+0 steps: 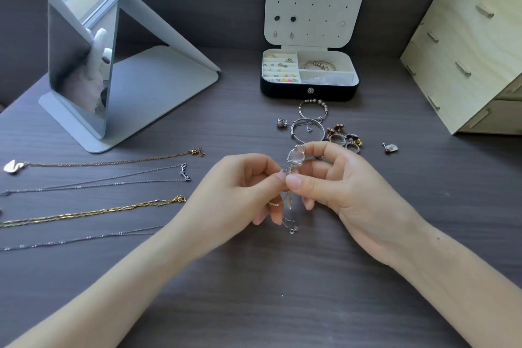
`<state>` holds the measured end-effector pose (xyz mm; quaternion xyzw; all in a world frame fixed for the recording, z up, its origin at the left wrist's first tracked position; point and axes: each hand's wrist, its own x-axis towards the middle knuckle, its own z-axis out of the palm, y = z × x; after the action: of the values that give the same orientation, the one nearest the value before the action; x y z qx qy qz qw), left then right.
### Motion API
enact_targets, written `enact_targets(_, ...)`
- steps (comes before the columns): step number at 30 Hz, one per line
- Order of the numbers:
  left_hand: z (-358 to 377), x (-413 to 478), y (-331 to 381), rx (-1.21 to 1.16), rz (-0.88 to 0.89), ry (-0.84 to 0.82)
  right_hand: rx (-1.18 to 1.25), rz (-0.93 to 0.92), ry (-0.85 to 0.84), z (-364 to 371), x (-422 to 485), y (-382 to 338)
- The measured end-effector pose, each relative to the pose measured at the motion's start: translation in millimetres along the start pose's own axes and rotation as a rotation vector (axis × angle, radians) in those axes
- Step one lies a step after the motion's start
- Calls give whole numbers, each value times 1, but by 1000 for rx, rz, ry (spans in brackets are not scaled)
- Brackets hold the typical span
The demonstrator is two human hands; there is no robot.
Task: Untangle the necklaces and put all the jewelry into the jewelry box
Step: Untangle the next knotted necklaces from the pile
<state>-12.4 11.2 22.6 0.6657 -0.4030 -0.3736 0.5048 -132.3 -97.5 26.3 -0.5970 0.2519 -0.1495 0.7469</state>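
Both hands hold a thin silver necklace above the table's middle. My left hand [248, 186] pinches its chain near a small charm. My right hand [336, 178] pinches the same chain and holds up its clear stone pendant [296, 155]. The chain's clasp end [291, 226] dangles below my fingers. Several straightened necklaces lie to the left: a rose-gold swan necklace [113, 162], a silver antler necklace [118, 179], a gold chain [93, 210] and a thin silver chain [84, 239]. The open jewelry box [309, 93] stands at the back.
Loose bangles [312, 113], rings and earrings [343, 137], a round charm [281, 123] and a small stud [389, 147] lie between the box and my hands. A standing mirror [82, 45] is at the left back. A wooden drawer unit [474, 45] stands at the right.
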Motion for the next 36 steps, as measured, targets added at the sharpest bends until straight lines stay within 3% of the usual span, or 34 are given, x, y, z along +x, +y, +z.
enact_targets(11, 0, 2, -1, -7, -56, 74, -25, 27, 90, -2, 1, -2)
enact_targets(17, -1, 3, -4, 152, -2, 113, -127, -91, 120, -2, -1, -1)
enact_targets(23, 1, 3, -7, 243, 137, 139, -156, -93, 133, -2, -1, 1)
enact_targets(31, 1, 3, -8, 223, 229, 80, -520, -165, 54, 3, -4, 0)
enact_targets(36, -1, 4, -7, 225, 215, 92, -540, -172, 55, 6, -6, -3)
